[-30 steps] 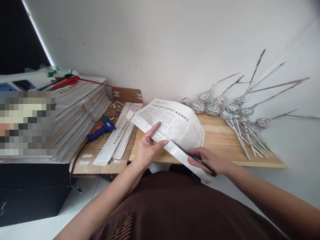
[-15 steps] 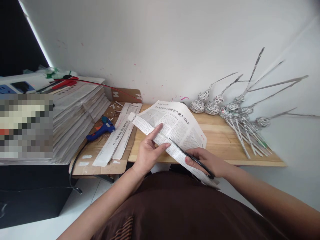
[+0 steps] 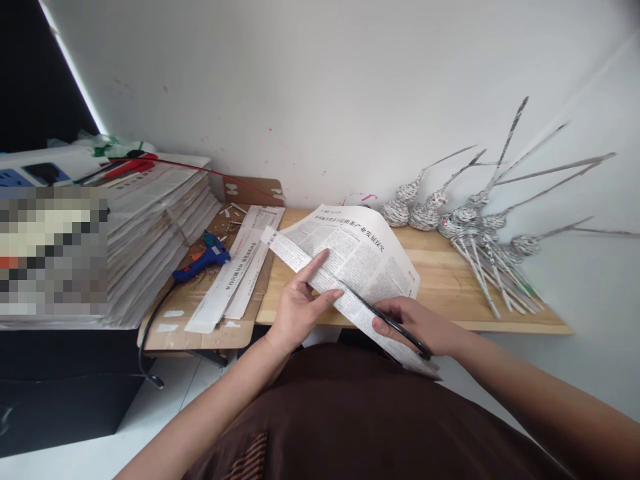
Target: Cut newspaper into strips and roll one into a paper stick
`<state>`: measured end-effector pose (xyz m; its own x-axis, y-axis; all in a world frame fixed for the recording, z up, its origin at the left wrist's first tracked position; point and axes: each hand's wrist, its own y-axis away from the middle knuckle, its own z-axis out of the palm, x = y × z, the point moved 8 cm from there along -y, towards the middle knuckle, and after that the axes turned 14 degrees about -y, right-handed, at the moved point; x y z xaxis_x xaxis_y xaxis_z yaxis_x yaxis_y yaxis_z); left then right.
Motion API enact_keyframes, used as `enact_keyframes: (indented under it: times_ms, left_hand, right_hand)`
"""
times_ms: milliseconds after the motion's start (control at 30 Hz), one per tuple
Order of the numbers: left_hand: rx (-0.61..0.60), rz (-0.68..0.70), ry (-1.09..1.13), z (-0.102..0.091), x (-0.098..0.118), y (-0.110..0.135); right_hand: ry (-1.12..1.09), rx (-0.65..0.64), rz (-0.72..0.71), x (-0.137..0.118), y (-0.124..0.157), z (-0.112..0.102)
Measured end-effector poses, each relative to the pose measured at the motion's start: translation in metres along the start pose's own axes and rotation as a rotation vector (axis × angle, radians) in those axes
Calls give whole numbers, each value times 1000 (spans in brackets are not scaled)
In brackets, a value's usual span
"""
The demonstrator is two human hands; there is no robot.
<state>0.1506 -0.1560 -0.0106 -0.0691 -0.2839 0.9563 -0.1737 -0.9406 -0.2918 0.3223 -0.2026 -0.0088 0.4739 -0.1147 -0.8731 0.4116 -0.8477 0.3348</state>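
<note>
A sheet of newspaper (image 3: 370, 250) is held up over the front edge of the table, and a long strip along its near side is partly cut from it. My left hand (image 3: 300, 303) pinches the sheet near the cut, forefinger on top and thumb near the blade tips. Black-handled scissors (image 3: 403, 328) lie along the cut line, their blades in the paper and pointing left. My right hand (image 3: 417, 325) is closed around the scissor handles. The strip's far end hangs down below my right hand.
On the left, cardboard carries cut newspaper strips (image 3: 240, 267) and a blue glue gun (image 3: 203, 259). Beyond it rises a tall newspaper stack (image 3: 170, 213) with a power strip (image 3: 50, 167). Woven paper gourds (image 3: 425, 212) and rolled paper sticks (image 3: 480, 273) occupy the wooden table's (image 3: 535, 320) right side.
The newspaper and both hands have shifted slightly to the right. The scissor handles look closer together than before.
</note>
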Motion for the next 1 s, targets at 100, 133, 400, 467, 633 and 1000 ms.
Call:
enact_keyframes:
  times_ms: [100, 133, 400, 467, 633, 1000]
  left_hand:
    - [-32, -12, -8, 6, 2, 2]
    - [-35, -13, -15, 6, 2, 3]
    - [-9, 29, -22, 3, 4, 3]
    - [-11, 20, -8, 3, 3, 3]
    - [-10, 8, 18, 4, 4, 2]
    - [112, 58, 48, -18, 8, -5]
  right_hand:
    - [-20, -21, -36, -9, -2, 4]
    - [-24, -24, -46, -12, -3, 5]
    - [-19, -37, -83, -19, -4, 8]
    - [-31, -34, -68, -16, -4, 7]
    - [-28, -26, -74, -10, -3, 7]
    - [124, 19, -39, -10, 1, -8]
